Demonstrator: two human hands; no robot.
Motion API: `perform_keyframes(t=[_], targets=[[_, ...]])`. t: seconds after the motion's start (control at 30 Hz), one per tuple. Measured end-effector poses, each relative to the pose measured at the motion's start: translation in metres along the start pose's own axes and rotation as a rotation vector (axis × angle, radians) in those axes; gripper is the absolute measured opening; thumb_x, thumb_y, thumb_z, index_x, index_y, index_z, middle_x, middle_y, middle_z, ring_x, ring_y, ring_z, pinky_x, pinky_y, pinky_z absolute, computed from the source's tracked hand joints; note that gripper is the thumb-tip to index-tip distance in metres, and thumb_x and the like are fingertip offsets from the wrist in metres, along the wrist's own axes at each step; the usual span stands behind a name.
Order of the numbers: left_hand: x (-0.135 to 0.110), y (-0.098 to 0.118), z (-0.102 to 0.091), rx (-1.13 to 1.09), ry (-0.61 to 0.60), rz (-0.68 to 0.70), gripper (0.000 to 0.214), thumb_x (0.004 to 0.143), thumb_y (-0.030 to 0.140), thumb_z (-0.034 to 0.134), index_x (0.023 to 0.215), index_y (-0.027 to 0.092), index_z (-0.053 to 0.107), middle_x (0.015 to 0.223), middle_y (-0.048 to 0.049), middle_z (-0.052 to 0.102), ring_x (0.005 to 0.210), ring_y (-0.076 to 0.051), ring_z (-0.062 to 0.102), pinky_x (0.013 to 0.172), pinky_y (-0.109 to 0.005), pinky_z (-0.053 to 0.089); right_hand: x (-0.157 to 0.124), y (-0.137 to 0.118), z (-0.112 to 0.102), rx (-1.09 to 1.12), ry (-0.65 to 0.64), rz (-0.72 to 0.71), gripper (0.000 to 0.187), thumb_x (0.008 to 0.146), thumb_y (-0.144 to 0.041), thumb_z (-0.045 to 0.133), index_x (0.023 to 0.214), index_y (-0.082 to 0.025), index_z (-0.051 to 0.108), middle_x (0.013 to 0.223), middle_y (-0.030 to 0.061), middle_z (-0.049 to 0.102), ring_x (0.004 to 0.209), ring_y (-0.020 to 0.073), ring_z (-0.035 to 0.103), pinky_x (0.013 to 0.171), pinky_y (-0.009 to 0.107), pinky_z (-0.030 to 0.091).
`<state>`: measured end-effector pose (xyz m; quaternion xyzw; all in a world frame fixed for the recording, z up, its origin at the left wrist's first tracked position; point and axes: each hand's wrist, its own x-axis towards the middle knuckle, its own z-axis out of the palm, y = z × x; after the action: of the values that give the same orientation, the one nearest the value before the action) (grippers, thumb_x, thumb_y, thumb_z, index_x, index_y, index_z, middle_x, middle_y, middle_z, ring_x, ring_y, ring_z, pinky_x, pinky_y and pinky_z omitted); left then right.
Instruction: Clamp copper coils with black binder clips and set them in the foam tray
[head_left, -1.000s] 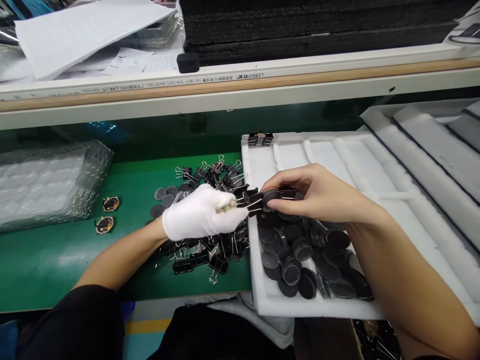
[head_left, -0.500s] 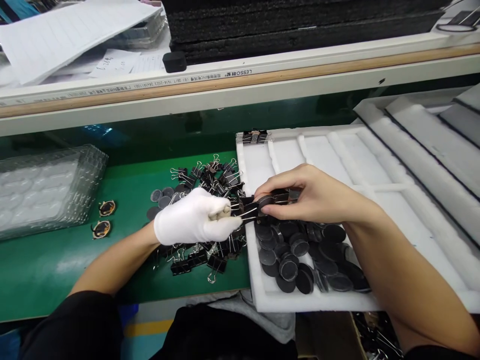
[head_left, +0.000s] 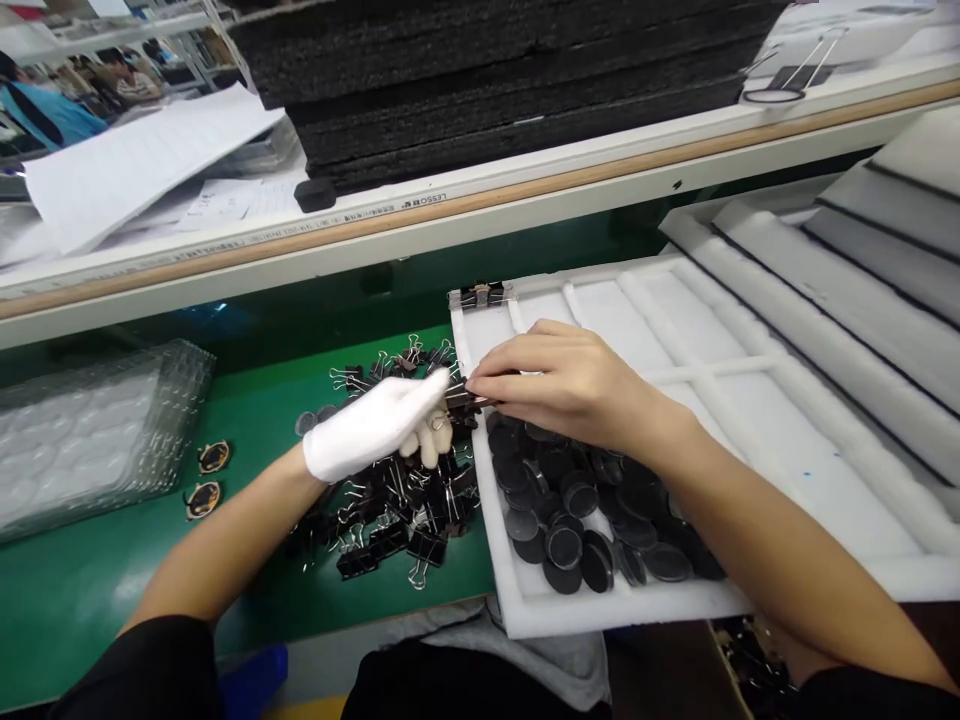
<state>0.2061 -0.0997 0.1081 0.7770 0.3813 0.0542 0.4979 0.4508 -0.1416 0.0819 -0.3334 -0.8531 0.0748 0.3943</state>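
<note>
My left hand [head_left: 386, 420], in a white glove, has its thumb along the wire handles of a black binder clip [head_left: 457, 396], its other fingers bent below. From the right, my bare right hand [head_left: 566, 385] pinches at the same clip; its fingers mostly hide the black round disc held there with clips. Under my left hand lies a pile of binder clips [head_left: 390, 535] on the green table [head_left: 255, 560]. Loose black discs [head_left: 562, 545] fill the near left compartment of the white foam tray [head_left: 525, 618], below my right hand.
Clear plastic trays [head_left: 112, 430] are stacked at the left, beside two small round parts [head_left: 203, 500]. Several clips [head_left: 484, 295] sit on the tray's far left corner. Grey-white padded sheets [head_left: 825, 270] overlap the tray's right side. A shelf edge [head_left: 390, 215] with black foam slabs [head_left: 510, 95] crosses behind.
Both hands have come closer together, with my right hand moving left and turning over, so the disc it held is now mostly covered. The camera view has shifted and tilted slightly.
</note>
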Motion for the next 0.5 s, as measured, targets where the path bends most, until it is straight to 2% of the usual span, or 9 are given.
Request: perform_keyframes(t=[0.1,0.17,0.2,0.23,0.27,0.37,0.43,0.5], targets=[[0.015,0.018,-0.01,0.075,0.104,0.047,0.051,0.096,0.065,0.051,0.084,0.017,0.062,0.068,-0.0037,0.07,0.059,-0.013,0.061,0.055,-0.024,0.044,-0.002,0.011,-0.013,-0.11,0.042,0.029,0.029,0.092,-0.028,0.073,0.119,-0.037,0.076,0.129,0.0027,0.074,0.12,0.0295,0.067,0.101,0.05,0.044],[0.031,0.026,-0.019,0.202,0.196,0.089,0.046,0.095,0.062,0.055,0.092,0.018,0.064,0.074,-0.003,0.071,0.066,-0.014,0.064,0.059,-0.025,0.046,-0.009,0.027,-0.031,-0.095,0.046,0.108,0.066,0.08,-0.04,0.086,0.142,-0.038,0.063,0.148,0.0044,0.061,0.137,0.0347,0.055,0.112,0.056,0.037],[0.041,0.027,-0.024,0.279,0.232,0.099,0.044,0.096,0.061,0.054,0.095,0.018,0.065,0.076,-0.0028,0.072,0.067,-0.015,0.065,0.06,-0.026,0.046,-0.014,0.038,-0.041,-0.067,0.025,0.176,0.084,0.073,-0.047,0.09,0.15,-0.036,0.055,0.153,0.0059,0.056,0.14,0.0368,0.051,0.114,0.057,0.037],[0.053,0.027,-0.028,0.352,0.259,0.1,0.043,0.096,0.06,0.053,0.098,0.019,0.065,0.078,-0.0028,0.073,0.068,-0.015,0.064,0.061,-0.027,0.045,-0.02,0.049,-0.05,-0.024,-0.019,0.267,0.094,0.071,-0.053,0.09,0.154,-0.034,0.05,0.154,0.0073,0.055,0.139,0.0374,0.051,0.113,0.057,0.04],[0.067,0.024,-0.032,0.416,0.282,0.095,0.042,0.096,0.059,0.052,0.1,0.019,0.064,0.082,-0.0033,0.073,0.07,-0.016,0.064,0.062,-0.027,0.046,-0.027,0.062,-0.058,0.019,-0.069,0.374,0.094,0.071,-0.056,0.087,0.154,-0.031,0.05,0.151,0.0085,0.058,0.135,0.0368,0.056,0.111,0.055,0.045],[0.111,0.011,-0.039,0.575,0.341,0.084,0.034,0.093,0.051,0.057,0.104,0.019,0.062,0.099,-0.0066,0.074,0.082,-0.02,0.066,0.07,-0.031,0.049,-0.047,0.095,-0.071,0.069,-0.199,0.674,0.071,0.077,-0.057,0.078,0.139,-0.022,0.065,0.135,0.0114,0.068,0.116,0.0349,0.068,0.096,0.05,0.058],[0.137,0.002,-0.04,0.653,0.354,0.085,0.032,0.09,0.047,0.061,0.106,0.019,0.061,0.106,-0.0088,0.073,0.091,-0.023,0.067,0.077,-0.035,0.051,-0.057,0.108,-0.067,0.065,-0.241,0.769,0.06,0.077,-0.053,0.078,0.126,-0.019,0.072,0.128,0.0125,0.071,0.11,0.0349,0.071,0.091,0.049,0.061],[0.153,-0.002,-0.037,0.664,0.319,0.093,0.032,0.09,0.048,0.061,0.104,0.019,0.062,0.106,-0.0096,0.073,0.093,-0.025,0.067,0.079,-0.036,0.051,-0.062,0.111,-0.057,0.101,-0.177,0.79,0.057,0.079,-0.049,0.078,0.126,-0.018,0.071,0.127,0.0141,0.072,0.11,0.0342,0.071,0.094,0.05,0.061]])
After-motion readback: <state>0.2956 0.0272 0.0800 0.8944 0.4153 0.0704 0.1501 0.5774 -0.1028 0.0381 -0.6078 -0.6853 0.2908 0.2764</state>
